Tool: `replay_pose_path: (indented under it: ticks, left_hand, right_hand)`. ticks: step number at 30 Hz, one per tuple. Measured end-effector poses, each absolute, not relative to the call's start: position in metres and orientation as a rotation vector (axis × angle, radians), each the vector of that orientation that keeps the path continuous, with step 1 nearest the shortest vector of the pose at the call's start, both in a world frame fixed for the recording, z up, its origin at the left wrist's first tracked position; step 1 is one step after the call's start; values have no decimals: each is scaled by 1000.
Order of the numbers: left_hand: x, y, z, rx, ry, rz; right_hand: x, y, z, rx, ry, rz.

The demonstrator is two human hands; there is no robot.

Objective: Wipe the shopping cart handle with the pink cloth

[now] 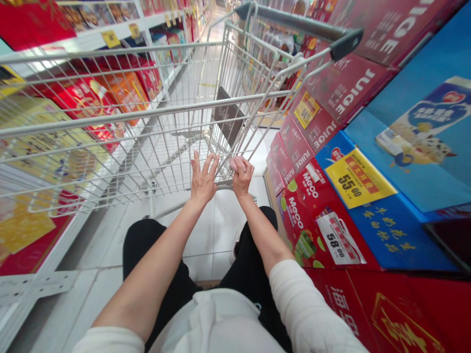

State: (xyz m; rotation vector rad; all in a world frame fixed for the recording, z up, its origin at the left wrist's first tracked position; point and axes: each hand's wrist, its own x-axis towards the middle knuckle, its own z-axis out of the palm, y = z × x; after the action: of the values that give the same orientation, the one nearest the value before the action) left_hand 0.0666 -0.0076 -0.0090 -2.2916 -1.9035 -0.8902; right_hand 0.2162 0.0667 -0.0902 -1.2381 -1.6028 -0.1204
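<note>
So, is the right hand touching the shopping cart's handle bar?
Apart. The head view shows a wide gap: the handle bar sits high, the right hand well below it.

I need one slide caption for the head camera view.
Open left hand and curled right hand at a shopping cart beside stacked boxes.

From where I stand, pink JUICE cartons [346, 93] rise behind red Meco boxes [300, 215], a yellow price card [360, 179] reads 55.00 against blue cartons [419, 171], and across white floor tiles [204, 230] red packages [88, 100] fill a low shelf [74, 230]
</note>
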Motion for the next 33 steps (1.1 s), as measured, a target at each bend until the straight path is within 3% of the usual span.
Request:
replay_pose_path:
  ticks: [10,20,27,33]
  left_hand:
    - [67,-3,-10,-2281,-1886,-844]
    - [65,-6,-8,-2267,-1868,-905]
    - [41,-22,23,-1867,-1709,-1273]
    - [22,-19,69,-1716,-1752,-1312]
  right_hand:
    - [205,40,-92,-1269,-1882,19]
    - [216,65,56,-949,-1550,-448]
    - [196,65,87,-855,-1480,-614]
    - [176,76,84,-1018,-1555,-548]
